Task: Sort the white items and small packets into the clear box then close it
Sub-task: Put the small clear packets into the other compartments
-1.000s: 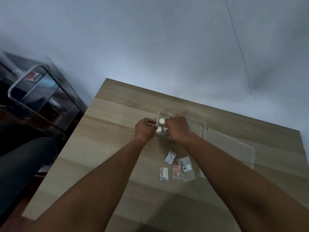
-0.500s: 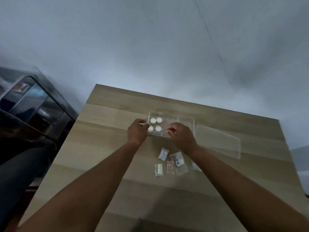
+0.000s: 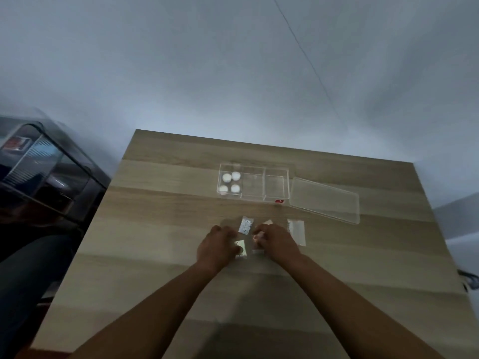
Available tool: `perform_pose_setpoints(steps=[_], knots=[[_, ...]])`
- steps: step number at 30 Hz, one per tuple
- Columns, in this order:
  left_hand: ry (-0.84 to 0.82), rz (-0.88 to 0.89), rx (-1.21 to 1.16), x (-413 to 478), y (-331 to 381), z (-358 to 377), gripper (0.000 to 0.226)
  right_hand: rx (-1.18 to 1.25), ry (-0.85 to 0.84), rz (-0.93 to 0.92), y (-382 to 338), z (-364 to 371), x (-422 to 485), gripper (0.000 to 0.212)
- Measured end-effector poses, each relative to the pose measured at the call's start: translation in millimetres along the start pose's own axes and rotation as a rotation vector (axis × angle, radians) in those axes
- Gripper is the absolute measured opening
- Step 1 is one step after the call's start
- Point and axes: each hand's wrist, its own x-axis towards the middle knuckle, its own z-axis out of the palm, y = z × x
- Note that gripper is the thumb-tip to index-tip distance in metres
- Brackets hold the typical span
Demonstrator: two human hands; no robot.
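Nearest me on the pale wooden table (image 3: 155,229), my left hand (image 3: 216,248) lay curled over a small silvery packet (image 3: 241,248), and my right hand (image 3: 274,242) pinched a small pinkish packet (image 3: 257,239). Just beyond sat a white-speckled packet (image 3: 245,225) and a clear plastic bag (image 3: 296,231). Farther off stood the clear compartmented box (image 3: 276,185), uncovered, four white round items (image 3: 230,183) in its left compartment, its clear lid (image 3: 325,199) touching its right side.

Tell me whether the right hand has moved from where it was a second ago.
Yes. The right hand has pulled back from the clear box toward the person, and is now down among the small packets on the table.
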Motion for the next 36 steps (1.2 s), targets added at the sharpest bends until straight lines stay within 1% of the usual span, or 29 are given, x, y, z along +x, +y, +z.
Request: perform_pose_setpoints(steps=[2,7,10,16,19,20,22,23,25,28,29,32,34,36], knots=[[-0.004,0.006,0.027,-2,2,2,0.047,-0.022,0.003,0.004,2,4,-2,0.029],[0.003,0.018,0.086,-3,5,4,0.033,-0.145,0.063,0.015,2,9,-3,0.016],[-0.012,0.004,0.088,-1,5,1,0.029,-0.163,0.063,0.037,0,9,-2,0.017],[-0.007,0.008,0.07,4,5,-5,0.023,-0.138,0.049,0.049,-3,7,1,0.01],[-0.008,-0.003,0.037,7,4,-10,0.023,-0.093,0.035,0.058,-7,2,3,0.007],[-0.011,-0.008,0.027,8,3,-12,0.023,-0.059,0.028,0.066,-9,1,4,0.009],[-0.016,-0.014,-0.003,11,1,-16,0.023,0.028,0.032,0.079,-15,-3,9,0.02],[-0.019,-0.014,-0.021,13,0,-18,0.023,0.07,0.047,0.081,-18,-5,12,0.021],[-0.019,-0.024,-0.063,16,-2,-21,0.022,0.124,0.081,0.085,-23,-6,20,0.012],[-0.016,-0.091,-0.195,21,-6,-25,0.017,0.14,0.107,0.077,-29,-6,33,0.026],[-0.021,-0.119,-0.237,21,-8,-26,0.016,0.144,0.104,0.07,-31,-6,37,0.027],[-0.028,-0.147,-0.303,21,-11,-28,0.022,0.126,0.107,0.059,-36,-1,44,0.018],[-0.031,-0.153,-0.329,21,-13,-27,0.023,0.114,0.11,0.063,-36,2,46,0.012],[-0.036,-0.158,-0.348,21,-14,-27,0.021,0.082,0.107,0.062,-35,3,47,0.01]])
